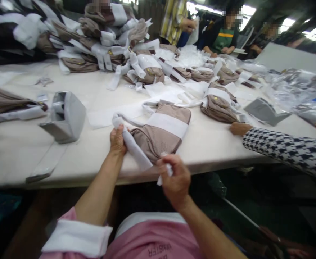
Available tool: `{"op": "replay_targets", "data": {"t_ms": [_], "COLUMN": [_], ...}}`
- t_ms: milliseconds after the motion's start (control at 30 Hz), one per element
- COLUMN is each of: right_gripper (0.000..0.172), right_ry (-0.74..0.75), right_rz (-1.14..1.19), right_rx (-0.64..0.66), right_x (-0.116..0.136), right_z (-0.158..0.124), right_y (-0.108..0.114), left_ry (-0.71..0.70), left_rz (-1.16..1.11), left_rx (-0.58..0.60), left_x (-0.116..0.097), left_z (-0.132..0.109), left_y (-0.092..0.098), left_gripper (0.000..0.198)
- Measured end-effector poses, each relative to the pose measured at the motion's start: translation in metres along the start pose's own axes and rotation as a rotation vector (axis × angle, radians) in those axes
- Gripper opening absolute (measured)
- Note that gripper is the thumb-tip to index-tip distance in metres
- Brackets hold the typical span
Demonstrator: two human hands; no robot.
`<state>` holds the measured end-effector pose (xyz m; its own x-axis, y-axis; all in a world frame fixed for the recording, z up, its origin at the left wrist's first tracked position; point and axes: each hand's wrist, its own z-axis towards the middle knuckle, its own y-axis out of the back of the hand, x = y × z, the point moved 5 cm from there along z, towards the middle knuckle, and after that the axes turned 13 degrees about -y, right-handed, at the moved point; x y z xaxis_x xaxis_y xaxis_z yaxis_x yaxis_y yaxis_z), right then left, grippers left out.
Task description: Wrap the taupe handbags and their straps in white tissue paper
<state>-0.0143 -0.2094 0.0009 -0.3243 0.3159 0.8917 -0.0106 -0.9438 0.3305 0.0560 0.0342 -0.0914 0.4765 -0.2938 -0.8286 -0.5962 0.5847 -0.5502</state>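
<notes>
A taupe ribbed handbag [163,144] lies tilted on the table in front of me, a broad white paper band [168,125] around its body. Its strap [136,147] is wrapped in white paper and curves along the bag's left side. My left hand [118,140] is closed around that wrapped strap. Close to the bag's near end, my right hand [175,178] pinches a small crumpled piece of white paper [166,169]. Whether this piece is joined to the strap's wrapping I cannot tell.
A grey tape dispenser [68,117] stands left on the white table [98,158]; another grey holder [266,110] sits right. Several wrapped bags [149,70] are piled at the back. A co-worker's checkered sleeve [282,149] reaches in from the right. Clear plastic bags [295,86] lie beyond.
</notes>
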Motion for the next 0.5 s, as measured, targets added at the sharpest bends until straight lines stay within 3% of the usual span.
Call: {"op": "replay_targets", "data": {"t_ms": [100,200,333,500], "right_gripper": [0.02,0.029,0.032,0.032], "right_ry": [0.057,0.079,0.082,0.124], "right_rz": [-0.201,-0.302,-0.35,-0.383], "right_rx": [-0.253,-0.327,-0.298,-0.314], "right_x": [-0.051,-0.096,-0.13,-0.142], "right_z": [0.036,0.054,0.047,0.043], "right_y": [0.041,0.058,0.057,0.045], "left_ry": [-0.054,-0.059,-0.052,-0.016], "left_rz": [-0.021,-0.028,-0.051,-0.061], "left_rx": [-0.03,-0.016,-0.007,-0.034], "left_x": [-0.001,0.001,0.002,0.002], "left_z": [0.0,-0.001,-0.002,-0.001], "left_y": [0.005,0.006,0.007,0.007], "left_gripper": [0.036,0.035,0.034,0.032]}}
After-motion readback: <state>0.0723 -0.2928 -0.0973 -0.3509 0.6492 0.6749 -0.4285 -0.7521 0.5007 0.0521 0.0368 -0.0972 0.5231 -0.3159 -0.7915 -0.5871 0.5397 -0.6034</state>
